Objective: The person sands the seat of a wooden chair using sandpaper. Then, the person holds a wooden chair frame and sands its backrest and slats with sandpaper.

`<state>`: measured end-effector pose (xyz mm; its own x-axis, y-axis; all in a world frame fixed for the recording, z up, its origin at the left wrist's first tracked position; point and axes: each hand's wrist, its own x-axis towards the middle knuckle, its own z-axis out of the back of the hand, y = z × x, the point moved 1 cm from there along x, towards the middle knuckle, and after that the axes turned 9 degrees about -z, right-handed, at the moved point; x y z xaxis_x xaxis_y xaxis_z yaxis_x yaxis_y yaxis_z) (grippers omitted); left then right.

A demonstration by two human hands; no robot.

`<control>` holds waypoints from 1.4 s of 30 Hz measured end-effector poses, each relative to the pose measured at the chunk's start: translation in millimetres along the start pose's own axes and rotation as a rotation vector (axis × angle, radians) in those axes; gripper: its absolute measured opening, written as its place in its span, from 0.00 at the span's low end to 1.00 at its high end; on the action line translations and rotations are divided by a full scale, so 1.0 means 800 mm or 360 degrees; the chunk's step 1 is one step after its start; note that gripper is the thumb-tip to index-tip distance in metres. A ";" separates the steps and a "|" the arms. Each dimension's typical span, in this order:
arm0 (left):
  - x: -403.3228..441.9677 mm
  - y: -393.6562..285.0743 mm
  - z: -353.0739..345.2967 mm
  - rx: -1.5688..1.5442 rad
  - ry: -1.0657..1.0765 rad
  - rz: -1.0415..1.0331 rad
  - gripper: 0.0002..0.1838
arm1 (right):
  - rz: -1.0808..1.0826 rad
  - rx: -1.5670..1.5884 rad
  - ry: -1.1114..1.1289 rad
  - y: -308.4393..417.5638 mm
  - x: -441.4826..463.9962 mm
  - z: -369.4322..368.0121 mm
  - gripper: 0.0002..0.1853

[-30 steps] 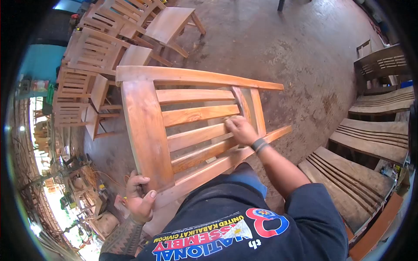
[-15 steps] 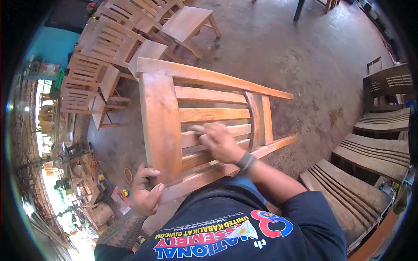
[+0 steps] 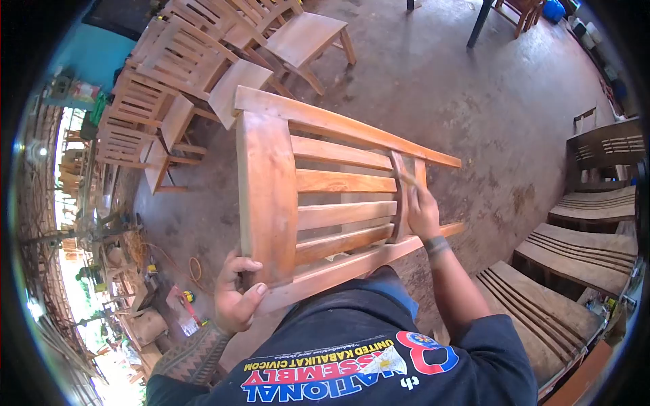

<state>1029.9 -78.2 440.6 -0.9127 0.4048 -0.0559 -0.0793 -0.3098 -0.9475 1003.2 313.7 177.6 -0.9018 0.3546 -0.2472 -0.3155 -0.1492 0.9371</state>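
A slatted wooden chair back frame lies tilted across my lap, its wide top rail on the left and its two legs pointing right. My left hand grips the near left corner, the thumb on the near side rail and the fingers round the outer edge. At the curved crosspiece beyond the slats is my right hand, its fingers closed together on something small and tan that I cannot make out. A band circles the right wrist.
Unfinished wooden chairs stand in rows at the upper left. Curved slatted wooden seats line the right side. A tape measure and a red tool lie on the floor at left, near an orange cord.
My right hand has gone from the crosspiece end of the slats to their middle, then back right onto the crosspiece. The frame appears further right in view. My left hand keeps its grip.
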 end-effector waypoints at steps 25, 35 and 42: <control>0.004 0.046 0.018 -0.0212 0.0143 -0.0150 0.25 | 0.0732 -0.0167 0.0237 0.077 -0.030 -0.173 0.31; -0.001 0.065 0.021 -0.0319 0.0112 -0.0182 0.27 | 0.0765 -0.0183 0.0155 0.119 -0.068 -0.188 0.29; -0.003 0.073 0.021 -0.0380 0.0068 -0.0175 0.27 | 0.0618 -0.0313 0.0079 0.094 -0.057 -0.206 0.31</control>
<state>1020.4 -111.9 390.8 -0.8858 0.4620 0.0428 -0.0754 -0.0524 -0.9958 972.0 134.2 218.8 -0.9762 0.1934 0.0984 0.0039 -0.4376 0.8991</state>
